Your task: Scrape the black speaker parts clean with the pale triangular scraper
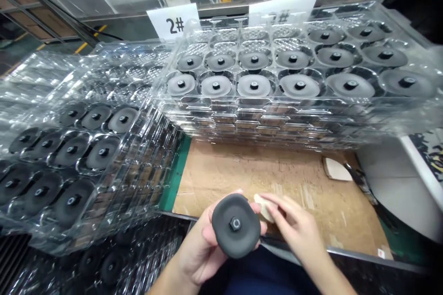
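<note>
My left hand is closed round a black rounded-square part with a short stub at its centre. The stub faces up toward me, and the fingers grip the part by its edges. Just right of it, my right hand pinches a small cream-coloured pad, whose material I cannot make out. The pad's tip is close to the black part's right edge; whether they touch is unclear. Both hands are over the front edge of a cardboard sheet.
Stacked clear plastic trays stand behind the cardboard, holding similar black parts. More trays with such parts rise at the left. A scraper-like tool lies at the right beside a white bin. A "2#" sign stands at the back.
</note>
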`<move>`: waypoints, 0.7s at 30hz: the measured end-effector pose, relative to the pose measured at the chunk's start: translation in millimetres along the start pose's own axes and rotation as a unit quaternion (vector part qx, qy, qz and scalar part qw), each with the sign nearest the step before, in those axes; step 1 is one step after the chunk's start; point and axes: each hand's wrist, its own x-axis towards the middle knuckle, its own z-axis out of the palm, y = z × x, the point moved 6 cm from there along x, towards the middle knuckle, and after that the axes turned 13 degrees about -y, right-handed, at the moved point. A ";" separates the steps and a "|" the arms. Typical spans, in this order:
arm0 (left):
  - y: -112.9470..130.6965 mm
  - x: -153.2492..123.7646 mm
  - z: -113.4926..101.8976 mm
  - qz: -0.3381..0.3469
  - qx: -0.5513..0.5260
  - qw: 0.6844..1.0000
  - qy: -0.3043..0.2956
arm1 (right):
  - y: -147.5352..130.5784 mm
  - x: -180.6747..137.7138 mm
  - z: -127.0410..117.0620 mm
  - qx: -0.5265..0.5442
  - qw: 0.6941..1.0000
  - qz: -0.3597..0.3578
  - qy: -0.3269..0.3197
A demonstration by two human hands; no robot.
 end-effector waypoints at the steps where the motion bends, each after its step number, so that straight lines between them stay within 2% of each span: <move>1: -0.1 0.1 -0.2 0.001 0.001 1.000 -0.001 | 6.6 -4.0 9.1 -0.004 1.000 -0.004 -0.012; 4: 0.1 -0.2 -1.0 0.006 0.007 1.000 0.001 | 15.0 -7.9 15.8 -0.017 1.000 0.000 -0.022; 6: -0.1 -0.7 -0.6 0.000 0.014 1.000 0.001 | 7.2 -5.3 0.2 -0.021 1.000 0.015 -0.008; 8: -0.4 -1.2 -0.4 -0.009 0.032 0.999 0.007 | -15.4 -2.5 -24.5 -0.015 1.000 0.013 0.023; 9: -0.5 -1.4 -0.8 -0.013 0.045 0.999 0.012 | -32.2 -2.2 -37.2 -0.010 0.999 -0.007 0.051; 11: -0.1 -1.8 -2.6 -0.011 0.077 0.997 0.029 | -73.9 -1.8 -49.4 -0.008 0.992 -0.111 0.058; 13: 2.7 -3.3 -7.7 0.011 0.115 0.991 0.065 | -107.4 -2.9 -47.5 -0.028 0.977 -0.206 0.047; 14: 4.7 -4.8 -11.2 0.026 0.133 0.987 0.089 | -115.8 -2.2 -43.6 -0.044 0.973 -0.221 0.041; 17: 10.5 -10.9 -21.1 0.061 0.166 0.972 0.156 | -115.5 4.9 -30.5 -0.089 0.981 -0.174 0.009; 19: 14.4 -13.3 -24.1 0.078 0.178 0.966 0.172 | -111.4 7.9 -25.7 -0.105 0.981 -0.162 -0.013; 21: 20.1 -13.5 -25.4 0.100 0.194 0.960 0.177 | -110.4 6.7 -29.1 -0.113 0.979 -0.168 0.026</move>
